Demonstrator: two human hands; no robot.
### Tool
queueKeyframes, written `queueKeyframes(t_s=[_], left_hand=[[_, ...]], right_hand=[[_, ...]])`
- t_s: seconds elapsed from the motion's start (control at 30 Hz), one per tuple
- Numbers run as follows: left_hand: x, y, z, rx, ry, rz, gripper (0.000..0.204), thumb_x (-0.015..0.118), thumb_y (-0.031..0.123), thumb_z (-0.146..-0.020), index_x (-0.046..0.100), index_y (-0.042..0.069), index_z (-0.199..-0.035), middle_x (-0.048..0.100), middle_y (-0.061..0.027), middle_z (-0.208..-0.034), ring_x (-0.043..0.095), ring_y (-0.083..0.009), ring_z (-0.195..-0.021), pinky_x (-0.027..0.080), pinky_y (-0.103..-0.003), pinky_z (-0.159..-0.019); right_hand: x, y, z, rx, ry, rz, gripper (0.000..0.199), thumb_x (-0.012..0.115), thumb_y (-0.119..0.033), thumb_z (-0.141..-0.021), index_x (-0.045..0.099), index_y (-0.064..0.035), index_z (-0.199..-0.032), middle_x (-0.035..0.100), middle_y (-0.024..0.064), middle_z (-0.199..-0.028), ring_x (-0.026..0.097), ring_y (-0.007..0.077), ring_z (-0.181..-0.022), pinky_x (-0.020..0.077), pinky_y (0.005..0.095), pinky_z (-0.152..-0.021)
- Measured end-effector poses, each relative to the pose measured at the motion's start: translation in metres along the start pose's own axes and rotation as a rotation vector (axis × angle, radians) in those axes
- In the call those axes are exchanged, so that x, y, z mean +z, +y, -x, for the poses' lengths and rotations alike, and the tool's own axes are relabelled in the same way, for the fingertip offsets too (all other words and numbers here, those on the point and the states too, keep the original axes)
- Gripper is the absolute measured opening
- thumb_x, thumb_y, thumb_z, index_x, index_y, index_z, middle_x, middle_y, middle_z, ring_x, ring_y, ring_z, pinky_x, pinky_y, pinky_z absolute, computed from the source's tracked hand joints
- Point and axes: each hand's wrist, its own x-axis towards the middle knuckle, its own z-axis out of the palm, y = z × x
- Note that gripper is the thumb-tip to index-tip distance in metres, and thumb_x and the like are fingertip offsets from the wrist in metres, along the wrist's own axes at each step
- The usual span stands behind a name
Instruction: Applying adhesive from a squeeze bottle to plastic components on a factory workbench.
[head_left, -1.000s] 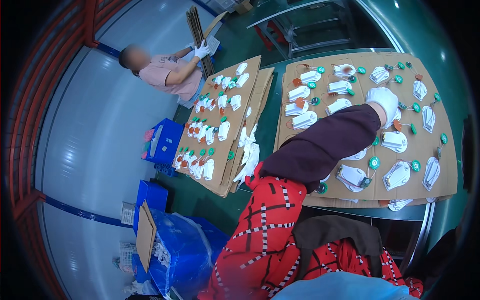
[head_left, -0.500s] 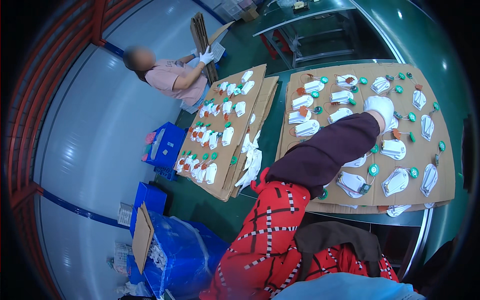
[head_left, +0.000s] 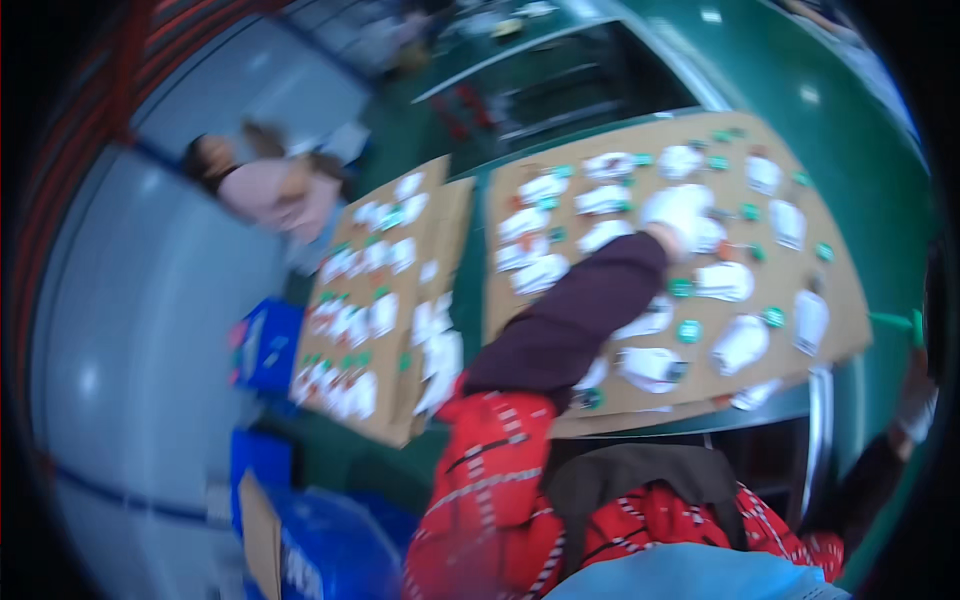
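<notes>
My left hand [head_left: 676, 217], in a white glove, reaches over the cardboard sheet [head_left: 465, 425] on the right table. It lies among white rounded plastic units [head_left: 723, 281] with green round discs [head_left: 689, 331] and orange-brown bits. The hand is nearest a unit just right of its fingers; motion smears the fingers, so their grip is unclear. At the far right rim my right hand [head_left: 915, 412], also gloved, shows partly beyond the table's edge. Just above it is a small green piece [head_left: 917, 328]; whether the hand holds it is not visible.
Left of the table stands another cardboard stack [head_left: 385, 425] bearing similar units. A co-worker in a pink shirt [head_left: 275, 195] is beyond it. Blue bins [head_left: 270, 350] and a blue plastic-lined container [head_left: 350, 540] stand lower left. A dark-topped table [head_left: 560, 95] is at the back.
The view has swung, shifting the scene leftward and blurring it. My left hand remains over the units. My right hand and the green piece have come into view at the right rim.
</notes>
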Motion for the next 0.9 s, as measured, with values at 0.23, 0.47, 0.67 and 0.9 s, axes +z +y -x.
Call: queueKeyframes(t_s=[0.23,0.47,0.67,0.9], left_hand=[[0.002,-0.01,-0.012,-0.074,-0.111,0.065,0.025,0.055,0.028,-0.077,0.057,0.016,-0.099,0.061,-0.0161,-0.098,0.057,-0.0359,-0.092,0.045,-0.042,-0.078],[-0.001,-0.007,-0.004,-0.27,-0.051,0.098,0.032,0.058,0.029,-0.074,0.064,0.005,-0.095,0.062,-0.0197,-0.091,0.059,-0.0339,-0.088,0.046,-0.039,-0.08],[0.0,-0.001,0.01,-0.07,0.09,-0.29,0.023,0.06,0.026,-0.075,0.062,0.005,-0.085,0.063,-0.0179,-0.089,0.061,-0.0334,-0.082,0.048,-0.041,-0.073],[-0.003,-0.037,0.006,-0.257,0.009,0.081,0.025,0.061,0.024,-0.071,0.065,0.006,-0.088,0.064,-0.0169,-0.088,0.061,-0.0312,-0.084,0.048,-0.037,-0.078]], right_hand=[[-0.054,-0.014,-0.021,-0.06,-0.286,0.136,0.058,0.045,-0.036,-0.091,0.024,-0.005,-0.137,0.037,0.0173,-0.134,0.037,0.0272,-0.124,0.0342,0.0382,-0.1],[0.018,0.01,-0.026,-0.07,-0.442,0.159,0.061,0.05,-0.036,-0.089,0.025,-0.0047,-0.135,0.038,0.0198,-0.133,0.037,0.0295,-0.124,0.0303,0.0387,-0.102],[0.05,0.062,-0.051,-0.057,-0.562,0.133,0.05,0.05,-0.031,-0.09,0.034,-0.0051,-0.13,0.046,0.0134,-0.127,0.043,0.0274,-0.12,0.0348,0.0379,-0.099],[0.111,0.121,-0.027,-0.067,-0.602,0.205,0.042,0.067,-0.022,-0.078,0.05,-0.0028,-0.112,0.058,0.0058,-0.102,0.056,0.0165,-0.094,0.0466,0.0305,-0.079]])
